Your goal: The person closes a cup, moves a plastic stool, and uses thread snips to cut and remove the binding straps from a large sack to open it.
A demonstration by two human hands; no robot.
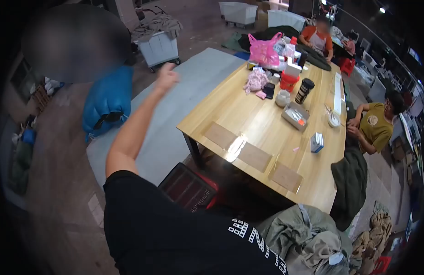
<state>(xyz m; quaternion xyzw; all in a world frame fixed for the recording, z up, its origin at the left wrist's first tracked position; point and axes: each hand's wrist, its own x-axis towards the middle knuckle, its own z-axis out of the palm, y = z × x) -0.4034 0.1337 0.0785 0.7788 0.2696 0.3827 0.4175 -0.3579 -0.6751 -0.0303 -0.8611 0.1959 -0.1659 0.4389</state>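
Note:
My left hand (167, 79) is raised at the end of the outstretched bare arm, above the pale grey sheet on the floor. Its fingers are slightly blurred, partly bent and a little apart, with nothing visible in them. Nearby are the wooden table (212, 112), to its right, and a blue stuffed sack (106, 98), to its lower left. A white bin (157, 49) heaped with grey cloth stands just behind the hand. My right hand is out of view.
A black-topped stool (188, 187) stands by the table's near end. On the table are a pink bag (265, 49), a black tumbler (304, 90) and a small tray (295, 115). Grey-green cloth (308, 233) lies at the near right. Seated people work along the table's far side.

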